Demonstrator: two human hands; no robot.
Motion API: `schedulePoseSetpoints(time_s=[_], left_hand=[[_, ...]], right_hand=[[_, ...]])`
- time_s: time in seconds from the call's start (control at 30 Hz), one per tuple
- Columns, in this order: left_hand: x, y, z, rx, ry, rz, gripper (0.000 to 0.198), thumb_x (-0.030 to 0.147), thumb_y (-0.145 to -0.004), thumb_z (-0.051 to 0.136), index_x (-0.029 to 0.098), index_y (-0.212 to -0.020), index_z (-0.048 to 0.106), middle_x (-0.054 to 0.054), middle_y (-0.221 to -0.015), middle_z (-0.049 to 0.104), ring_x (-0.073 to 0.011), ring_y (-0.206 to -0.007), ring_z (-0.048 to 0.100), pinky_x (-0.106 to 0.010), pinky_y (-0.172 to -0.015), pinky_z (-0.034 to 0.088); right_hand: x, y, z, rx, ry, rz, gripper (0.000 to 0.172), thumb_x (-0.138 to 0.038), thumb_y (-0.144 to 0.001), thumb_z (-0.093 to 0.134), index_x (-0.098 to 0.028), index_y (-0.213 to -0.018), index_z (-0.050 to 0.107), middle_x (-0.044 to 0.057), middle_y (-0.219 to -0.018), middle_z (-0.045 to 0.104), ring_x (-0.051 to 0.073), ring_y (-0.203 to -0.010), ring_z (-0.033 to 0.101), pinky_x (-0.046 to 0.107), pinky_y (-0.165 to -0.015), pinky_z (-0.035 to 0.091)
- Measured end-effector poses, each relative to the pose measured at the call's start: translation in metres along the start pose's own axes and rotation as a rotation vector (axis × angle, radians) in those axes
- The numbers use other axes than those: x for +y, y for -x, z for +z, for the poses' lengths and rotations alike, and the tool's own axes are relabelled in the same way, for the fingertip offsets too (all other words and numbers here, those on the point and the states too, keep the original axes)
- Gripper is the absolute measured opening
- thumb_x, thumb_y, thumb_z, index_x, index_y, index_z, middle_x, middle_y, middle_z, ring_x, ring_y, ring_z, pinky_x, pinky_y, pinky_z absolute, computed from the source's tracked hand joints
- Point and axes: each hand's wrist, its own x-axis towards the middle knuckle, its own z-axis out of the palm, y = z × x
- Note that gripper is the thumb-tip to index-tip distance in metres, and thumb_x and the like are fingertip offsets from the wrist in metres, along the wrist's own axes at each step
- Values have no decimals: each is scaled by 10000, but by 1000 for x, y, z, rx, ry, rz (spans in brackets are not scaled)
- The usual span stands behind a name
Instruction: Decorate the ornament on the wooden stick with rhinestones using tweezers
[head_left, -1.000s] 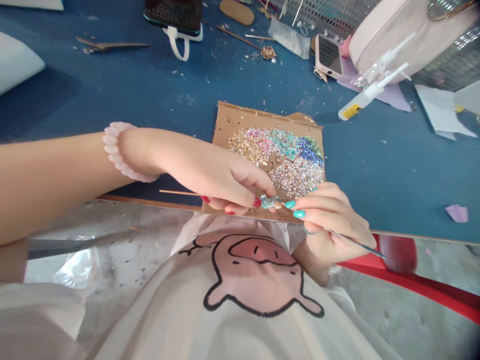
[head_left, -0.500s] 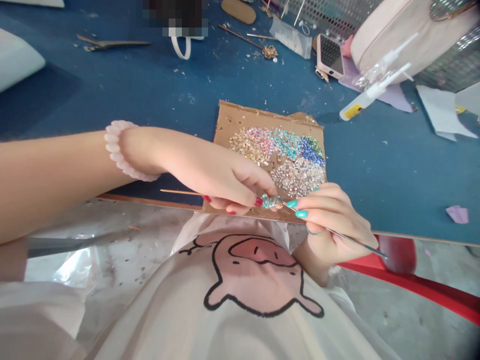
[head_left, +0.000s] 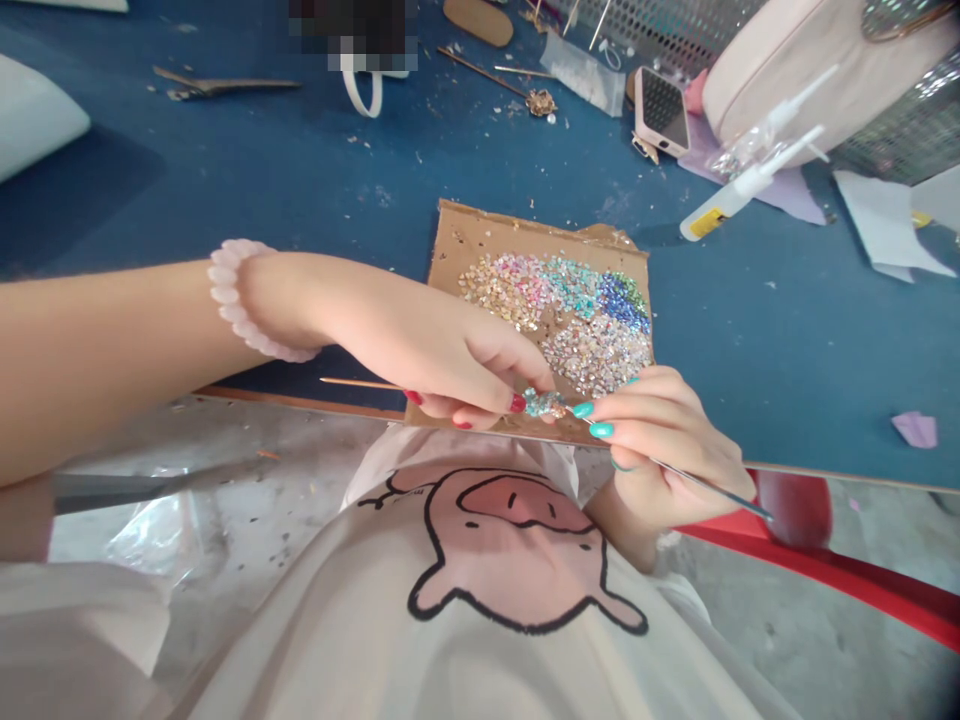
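My left hand pinches a hair stick whose thin wooden shaft sticks out to the left. At its other end, by my red-nailed thumb, sits a decorated head crusted with turquoise and clear stones. My right hand, with green nails, is closed round a slim metal tool. The tool's tip reaches the right side of the decorated head; whether it touches is too small to tell. Under and behind both hands lies a cardboard sheet bearing rhinestones sorted in patches of gold, pink, turquoise, blue, green and clear.
On the blue table stand or lie a glue bottle, a phone, a bag of white beads, another hair stick and a pale pink bag. A red chair is at the right, below the table edge.
My right fingers and the metal tool have shifted very slightly left. My left hand and the hair stick look unmoved.
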Motion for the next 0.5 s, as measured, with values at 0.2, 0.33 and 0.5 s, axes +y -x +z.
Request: schedulePoseSetpoints(time_s=[0.2,0.33,0.5], left_hand=[[0,0,0,-18,20,4,155,71,-838,484,216,-782,492,42,-620,466,-110,-474,444,-155,-386,318],[2,0,0,-8,21,-4,155,64,-834,471,212,-793,489,40,-625,464,-110,-474,443,-157,-392,319],[1,0,0,-13,20,0,130,79,-823,483,207,-823,510,35,-637,473,-115,-489,461,-159,-412,331]], right_hand=[[2,-1,5,49,-7,-35,104,-305,-916,631,-249,-842,680,-19,-768,747,160,-656,673,375,-656,529],[2,-1,3,29,-14,-34,85,-290,-912,635,-245,-859,684,-11,-779,745,164,-667,674,378,-666,528],[2,0,2,22,-8,-29,91,-291,-915,630,-245,-862,687,-7,-773,738,164,-658,680,375,-662,535]])
